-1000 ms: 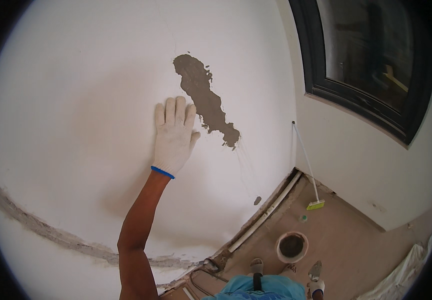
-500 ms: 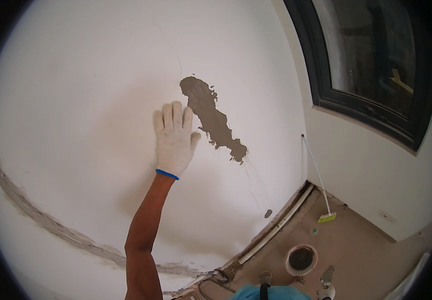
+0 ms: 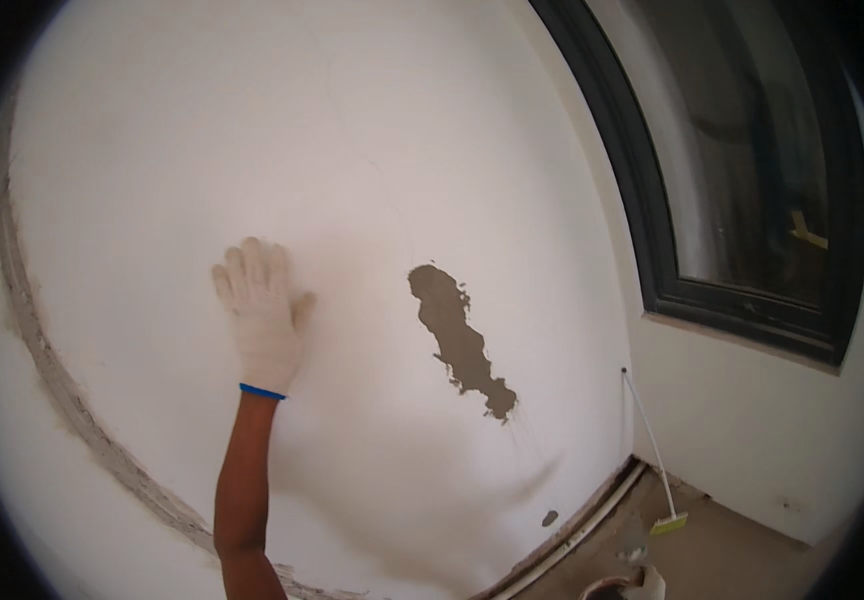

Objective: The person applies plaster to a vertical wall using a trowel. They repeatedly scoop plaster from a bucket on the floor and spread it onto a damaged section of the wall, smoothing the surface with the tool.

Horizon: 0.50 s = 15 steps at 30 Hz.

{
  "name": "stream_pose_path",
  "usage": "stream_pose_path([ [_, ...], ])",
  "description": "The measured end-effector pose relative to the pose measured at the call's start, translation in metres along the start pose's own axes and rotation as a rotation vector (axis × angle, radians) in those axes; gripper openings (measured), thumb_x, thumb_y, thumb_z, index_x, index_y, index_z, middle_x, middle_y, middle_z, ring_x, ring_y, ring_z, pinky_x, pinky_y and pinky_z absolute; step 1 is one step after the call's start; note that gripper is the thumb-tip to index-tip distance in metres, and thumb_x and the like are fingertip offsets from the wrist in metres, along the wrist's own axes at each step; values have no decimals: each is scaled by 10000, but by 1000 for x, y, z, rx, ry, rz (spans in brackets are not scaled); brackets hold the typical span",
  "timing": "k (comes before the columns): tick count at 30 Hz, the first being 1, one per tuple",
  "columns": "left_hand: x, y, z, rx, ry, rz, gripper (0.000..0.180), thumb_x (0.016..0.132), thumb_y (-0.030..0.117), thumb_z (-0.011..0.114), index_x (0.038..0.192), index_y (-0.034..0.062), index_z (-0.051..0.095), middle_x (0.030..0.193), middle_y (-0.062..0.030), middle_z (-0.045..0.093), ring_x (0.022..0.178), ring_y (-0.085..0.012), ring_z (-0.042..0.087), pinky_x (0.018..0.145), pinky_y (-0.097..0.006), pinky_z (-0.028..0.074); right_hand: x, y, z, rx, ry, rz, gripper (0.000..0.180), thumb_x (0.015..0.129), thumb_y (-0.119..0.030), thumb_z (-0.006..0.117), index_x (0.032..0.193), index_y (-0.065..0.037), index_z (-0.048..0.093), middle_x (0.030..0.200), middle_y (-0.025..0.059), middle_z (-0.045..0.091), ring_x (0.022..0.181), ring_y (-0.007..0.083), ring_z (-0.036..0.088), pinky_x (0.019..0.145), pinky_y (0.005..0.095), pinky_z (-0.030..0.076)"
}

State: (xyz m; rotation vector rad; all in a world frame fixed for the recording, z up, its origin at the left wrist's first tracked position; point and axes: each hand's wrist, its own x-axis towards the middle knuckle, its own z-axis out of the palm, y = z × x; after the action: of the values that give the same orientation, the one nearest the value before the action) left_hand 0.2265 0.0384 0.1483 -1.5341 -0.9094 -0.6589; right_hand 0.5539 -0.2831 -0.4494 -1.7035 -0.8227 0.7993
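My left hand (image 3: 264,325), in a white knit glove with a blue cuff, is raised in front of the white wall (image 3: 152,180). Its fingers are spread and hold nothing; whether the palm touches the wall I cannot tell. To its right, a long grey-brown mortar patch (image 3: 460,335) slants down the wall below a thin crack. Low in the view, my right hand (image 3: 649,583), also in a white glove, is cut off by the bottom edge. It is closed on a trowel (image 3: 633,553), whose grey blade shows above a bucket (image 3: 602,588), mostly out of view.
A dark-framed window (image 3: 652,200) fills the upper right. A broom (image 3: 669,522) with a yellow-green head leans in the corner. A pale pipe (image 3: 577,540) runs along the wall's foot. A rough grey channel (image 3: 62,380) curves down the left side. A small mortar spot (image 3: 550,518) sits low on the wall.
My left hand has moved left, away from the mortar patch. The view has tilted upward, so the patch, broom and window sit lower and the bucket is mostly cut off.
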Motion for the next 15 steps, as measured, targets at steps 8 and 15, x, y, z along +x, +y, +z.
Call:
stream_pose_path([
  [8, 58, -113, -9, 302, 230, -55, 661, 1008, 323, 644, 1544, -15, 455, 1626, -290, 368, 1518, -507, 282, 1284, -613, 144, 55, -123, 44, 172, -37, -135, 604, 857, -31, 740, 1437, -3, 575, 961, 115, 692, 784, 180, 659, 661, 336, 531],
  [15, 104, -158, 30, 656, 152, -241, 661, 1086, 505, 475, 1595, 84, 453, 1636, -234, 425, 1535, -421, 344, 1276, -565, 212, 94, -242, 63, 23, 1, -511, 825, 789, 57, 716, 1564, 34, 433, 1353, 238, 673, 1238, 336, 688, 1019, 366, 533],
])
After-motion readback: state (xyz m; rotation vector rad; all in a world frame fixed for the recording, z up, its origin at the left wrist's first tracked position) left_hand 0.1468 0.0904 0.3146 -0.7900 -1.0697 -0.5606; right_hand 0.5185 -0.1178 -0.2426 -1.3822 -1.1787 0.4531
